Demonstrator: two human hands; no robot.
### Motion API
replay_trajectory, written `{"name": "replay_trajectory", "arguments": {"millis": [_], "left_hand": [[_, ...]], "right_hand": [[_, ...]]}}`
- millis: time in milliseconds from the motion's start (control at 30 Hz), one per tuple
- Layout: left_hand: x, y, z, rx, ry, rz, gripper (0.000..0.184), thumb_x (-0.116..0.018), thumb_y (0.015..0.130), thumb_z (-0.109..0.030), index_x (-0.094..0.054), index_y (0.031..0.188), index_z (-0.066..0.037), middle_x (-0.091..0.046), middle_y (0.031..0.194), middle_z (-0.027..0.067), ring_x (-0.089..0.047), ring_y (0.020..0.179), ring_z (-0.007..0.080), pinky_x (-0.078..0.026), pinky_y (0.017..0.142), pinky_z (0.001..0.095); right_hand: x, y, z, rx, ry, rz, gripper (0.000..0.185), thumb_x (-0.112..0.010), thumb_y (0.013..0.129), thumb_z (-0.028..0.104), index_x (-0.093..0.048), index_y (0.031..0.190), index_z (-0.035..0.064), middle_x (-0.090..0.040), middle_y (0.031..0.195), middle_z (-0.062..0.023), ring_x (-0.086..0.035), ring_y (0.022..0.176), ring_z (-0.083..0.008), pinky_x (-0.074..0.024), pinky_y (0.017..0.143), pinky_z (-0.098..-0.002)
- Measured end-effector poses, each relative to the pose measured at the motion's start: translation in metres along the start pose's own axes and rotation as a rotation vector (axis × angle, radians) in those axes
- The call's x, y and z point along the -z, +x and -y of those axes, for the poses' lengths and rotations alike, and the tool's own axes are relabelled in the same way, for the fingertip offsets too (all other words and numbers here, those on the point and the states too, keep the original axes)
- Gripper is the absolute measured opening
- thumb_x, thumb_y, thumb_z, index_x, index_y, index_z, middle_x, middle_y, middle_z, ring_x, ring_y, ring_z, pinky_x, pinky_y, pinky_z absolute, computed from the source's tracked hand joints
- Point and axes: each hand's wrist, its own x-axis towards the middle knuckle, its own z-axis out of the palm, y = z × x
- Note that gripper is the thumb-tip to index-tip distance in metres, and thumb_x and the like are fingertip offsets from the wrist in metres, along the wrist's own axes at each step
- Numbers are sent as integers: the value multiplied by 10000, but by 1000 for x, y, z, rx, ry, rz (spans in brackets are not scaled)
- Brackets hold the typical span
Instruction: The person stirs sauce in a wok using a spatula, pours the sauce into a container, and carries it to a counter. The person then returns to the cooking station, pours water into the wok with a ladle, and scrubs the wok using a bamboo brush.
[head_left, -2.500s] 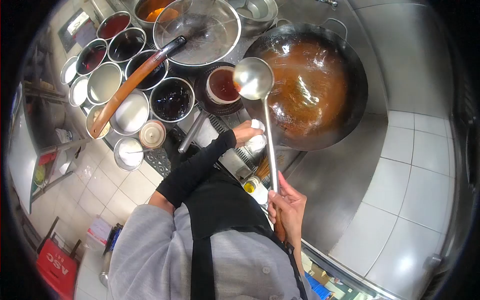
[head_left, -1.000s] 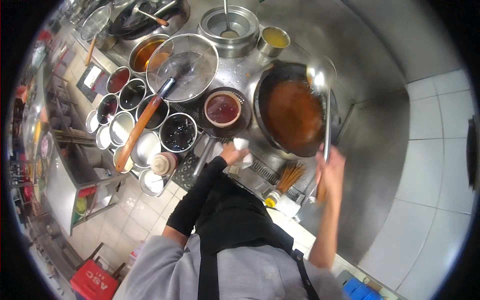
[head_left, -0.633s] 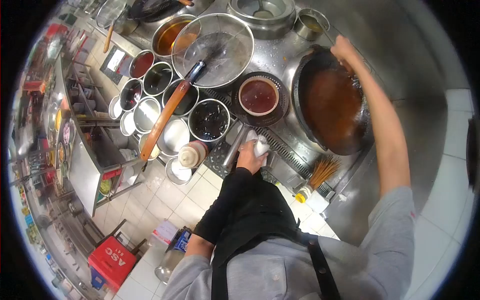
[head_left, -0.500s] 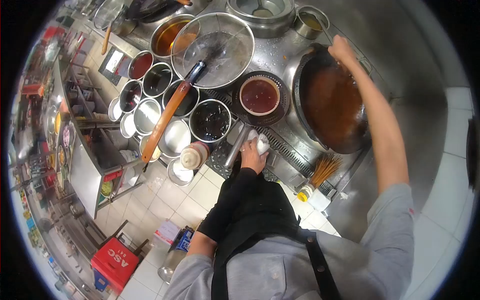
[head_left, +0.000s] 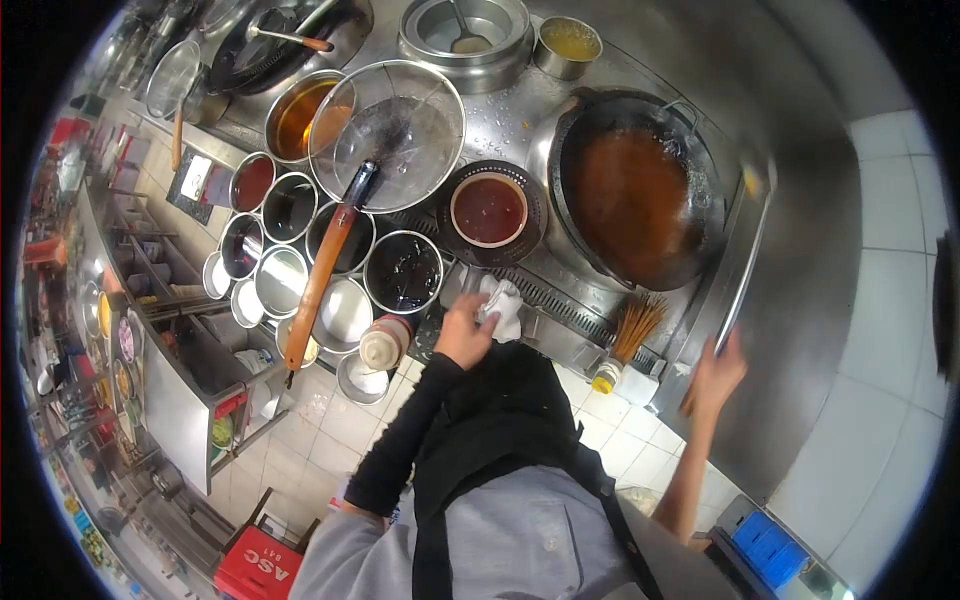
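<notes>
My right hand [head_left: 716, 375] is wrapped around the handle of a long metal ladle [head_left: 744, 270], held over the steel surface right of the wok. The ladle's bowl end points away from me and is blurred. Reddish-brown liquid fills much of the dark wok [head_left: 632, 195]. My left hand [head_left: 466, 335] is over the front edge of the stove, its thumb apart from its fingers, just left of a crumpled white cloth [head_left: 502, 308]. Close beyond that hand, a round container of dark red sauce [head_left: 489, 210] sits on a perforated skimmer [head_left: 452, 222].
A large wire strainer [head_left: 420, 125] with a wooden handle lies across several sauce pots [head_left: 403, 272] on the left. A bamboo brush [head_left: 636, 328] stands by the front edge. At the back are a pot with a spatula [head_left: 468, 42] and a small pot of yellowish liquid [head_left: 568, 48].
My right hand has moved from the wok's far edge back toward me, bringing the ladle out to the right. My left hand has come off the cloth, leftward. The view has shifted.
</notes>
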Motion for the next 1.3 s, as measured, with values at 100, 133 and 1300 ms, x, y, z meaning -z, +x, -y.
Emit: {"name": "replay_trajectory", "arguments": {"millis": [100,133,1300], "left_hand": [[13,27,-14,-101,-15,-35,314,-735,868,-113,-673,1150,12,-666,1067,214,-675,927,339,-543,835,410],[15,35,-18,-86,-54,-17,299,-727,874,-95,-674,1150,8,-670,1031,196,-679,928,311,-547,839,393],[21,178,40,-1,321,-273,423,-629,766,-94,-683,1163,41,-706,1029,286,-683,950,458,-556,896,489]], "right_hand": [[1,-112,-23,-320,233,58,362,-621,938,32,-612,1288,-55,-623,631,-105,-566,454,-131,-435,410,-349],[-8,-146,-36,-390,313,39,375,-610,953,35,-592,1314,-63,-589,588,-75,-538,417,-119,-406,371,-324],[-316,-31,171,12,449,541,325,-686,933,316,-606,927,1,-690,893,-214,-679,860,-391,-519,812,-493]]}}
